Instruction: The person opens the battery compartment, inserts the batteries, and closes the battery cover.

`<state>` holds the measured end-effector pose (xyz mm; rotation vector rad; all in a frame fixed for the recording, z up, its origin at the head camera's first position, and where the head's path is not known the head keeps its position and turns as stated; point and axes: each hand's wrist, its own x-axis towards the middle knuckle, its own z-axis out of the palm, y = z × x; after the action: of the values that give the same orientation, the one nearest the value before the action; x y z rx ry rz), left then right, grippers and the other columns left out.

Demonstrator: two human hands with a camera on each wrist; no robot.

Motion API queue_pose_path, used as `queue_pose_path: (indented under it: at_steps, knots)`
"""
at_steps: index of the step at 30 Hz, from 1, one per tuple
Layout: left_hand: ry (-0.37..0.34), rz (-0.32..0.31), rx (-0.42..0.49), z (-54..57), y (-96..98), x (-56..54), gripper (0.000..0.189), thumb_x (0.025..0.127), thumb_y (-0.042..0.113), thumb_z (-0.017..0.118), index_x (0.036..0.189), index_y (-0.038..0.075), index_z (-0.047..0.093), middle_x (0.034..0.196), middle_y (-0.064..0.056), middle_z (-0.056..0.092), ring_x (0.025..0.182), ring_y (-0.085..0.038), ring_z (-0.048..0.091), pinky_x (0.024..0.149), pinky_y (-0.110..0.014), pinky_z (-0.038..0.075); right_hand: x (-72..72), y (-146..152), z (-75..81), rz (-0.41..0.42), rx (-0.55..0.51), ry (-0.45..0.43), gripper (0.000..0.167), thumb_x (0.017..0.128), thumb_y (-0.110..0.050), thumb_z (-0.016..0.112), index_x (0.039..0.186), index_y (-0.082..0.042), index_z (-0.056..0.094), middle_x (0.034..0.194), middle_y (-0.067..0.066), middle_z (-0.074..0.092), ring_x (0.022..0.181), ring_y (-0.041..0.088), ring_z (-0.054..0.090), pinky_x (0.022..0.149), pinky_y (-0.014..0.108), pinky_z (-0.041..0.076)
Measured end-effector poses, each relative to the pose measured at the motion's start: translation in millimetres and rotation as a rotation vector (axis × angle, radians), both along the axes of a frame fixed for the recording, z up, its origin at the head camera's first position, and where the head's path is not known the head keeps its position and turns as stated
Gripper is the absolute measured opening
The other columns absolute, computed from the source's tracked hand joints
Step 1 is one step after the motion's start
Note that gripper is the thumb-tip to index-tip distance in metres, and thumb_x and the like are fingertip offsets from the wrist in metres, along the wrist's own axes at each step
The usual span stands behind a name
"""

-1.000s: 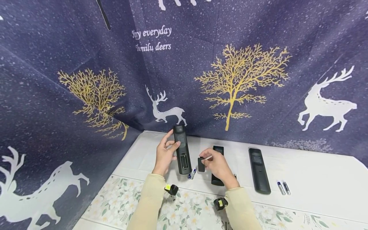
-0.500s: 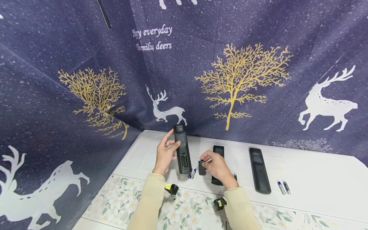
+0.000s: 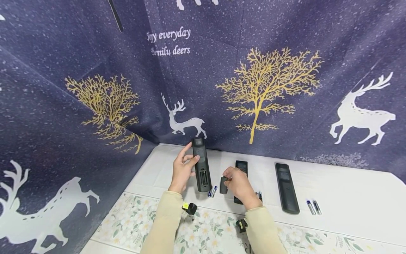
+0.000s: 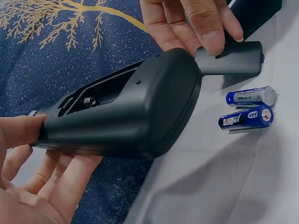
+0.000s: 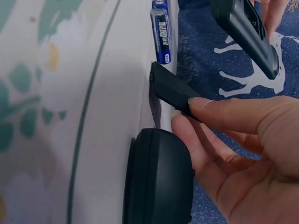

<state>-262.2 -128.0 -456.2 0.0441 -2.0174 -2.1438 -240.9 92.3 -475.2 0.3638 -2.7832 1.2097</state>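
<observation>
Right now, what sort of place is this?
Probably a makeshift indoor tabletop setup; the wider room isn't visible. A printed deer-and-tree cloth backs a white-topped table, where loose batteries lie near an opened remote control held in the person's left hand.

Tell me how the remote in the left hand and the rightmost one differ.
The held remote is in the left hand; the other remote lies on the table. The held remote's battery slot is open; the other remote's back looks covered. Both are long and dark.
</observation>
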Motion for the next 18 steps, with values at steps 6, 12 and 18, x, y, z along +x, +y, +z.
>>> queue_pose_path:
  at_steps: [6,12,18]
  knots:
    - [0.003,0.008,-0.008,0.3,0.1,0.4,0.064,0.101,0.015,0.076,0.159,0.030,0.052,0.114,-0.011,0.069,0.094,-0.021,0.075,0.063,-0.036,0.062,0.8,-1.9,0.3,0.001,0.046,0.013,0.026,0.085,0.011,0.081,0.108,0.002,0.073,0.101,0.015,0.070,0.092,0.029,0.069,0.096,0.052,0.053]
    - [-0.002,0.011,-0.011,1.4,0.9,1.2,0.065,0.101,0.014,0.076,0.159,0.032,0.053,0.115,-0.011,0.069,0.096,-0.022,0.075,0.066,-0.041,0.063,2.5,-4.3,1.2,-0.002,0.073,0.001,0.030,0.085,0.010,0.082,0.113,0.005,0.073,0.107,0.019,0.070,0.099,0.034,0.068,0.083,0.043,0.060]
    - [0.001,0.012,-0.011,1.3,0.5,1.7,0.063,0.101,0.015,0.076,0.156,0.036,0.055,0.115,-0.011,0.069,0.095,-0.021,0.075,0.065,-0.040,0.063,3.3,-7.4,-1.3,0.011,0.120,0.018,0.032,0.085,0.009,0.083,0.115,0.006,0.072,0.110,0.021,0.070,0.105,0.040,0.067,0.089,0.048,0.059]
